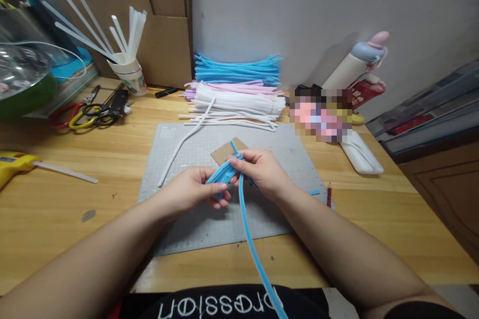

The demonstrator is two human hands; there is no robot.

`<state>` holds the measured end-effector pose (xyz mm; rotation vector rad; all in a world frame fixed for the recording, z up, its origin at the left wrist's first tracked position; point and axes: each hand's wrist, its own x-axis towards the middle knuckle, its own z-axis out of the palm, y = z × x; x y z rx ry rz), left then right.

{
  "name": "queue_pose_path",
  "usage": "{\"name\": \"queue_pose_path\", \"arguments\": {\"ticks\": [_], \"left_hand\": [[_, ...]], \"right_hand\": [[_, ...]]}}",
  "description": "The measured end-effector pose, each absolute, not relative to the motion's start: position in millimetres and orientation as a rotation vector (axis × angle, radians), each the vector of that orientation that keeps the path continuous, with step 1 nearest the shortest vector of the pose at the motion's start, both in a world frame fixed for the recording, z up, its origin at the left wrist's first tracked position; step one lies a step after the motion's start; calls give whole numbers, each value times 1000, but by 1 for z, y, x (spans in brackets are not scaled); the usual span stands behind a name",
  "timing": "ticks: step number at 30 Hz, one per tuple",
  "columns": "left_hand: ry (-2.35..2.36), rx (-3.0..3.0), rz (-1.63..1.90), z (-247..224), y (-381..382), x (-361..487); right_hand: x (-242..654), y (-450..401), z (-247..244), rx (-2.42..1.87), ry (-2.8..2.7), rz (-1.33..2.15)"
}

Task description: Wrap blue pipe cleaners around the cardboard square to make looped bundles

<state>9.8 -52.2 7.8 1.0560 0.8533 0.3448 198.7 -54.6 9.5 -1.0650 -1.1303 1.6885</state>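
Over the grey cutting mat (pixel 187 229), my left hand (pixel 205 187) is closed around a small bundle of blue pipe cleaners (pixel 224 173). My right hand (pixel 260 169) pinches the upper end of that bundle, where a blue pipe cleaner (pixel 245 214) crosses it. Its long free end curves down toward my body, and a short tip pokes out above my fingers. Behind the hands a piece of brown cardboard (pixel 219 152) lies on the mat. One white pipe cleaner (pixel 187 142) stretches across the mat's left part. My fingers partly hide the bundle.
Stacked at the wall are blue pipe cleaners (pixel 237 70), with pink and white ones (pixel 239 99) in front. Left are scissors (pixel 93 112), a cup of glue sticks (pixel 130 72) and a yellow glue gun (pixel 15 164). Right are a bottle (pixel 346 67), a white case (pixel 361 152) and a pencil (pixel 329 194).
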Motion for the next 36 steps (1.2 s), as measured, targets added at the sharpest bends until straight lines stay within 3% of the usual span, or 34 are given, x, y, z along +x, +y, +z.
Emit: {"name": "queue_pose_path", "arguments": {"ticks": [12,27,36], "left_hand": [[953,1316,141,12,-58,11],[770,911,225,9,-56,9],[1055,1577,149,7,-60,12]], "right_hand": [[203,-54,13,-1110,-1287,1901],[205,-52,12,-1145,-1235,1638],[203,-53,9,-1215,-1301,1714]]}}
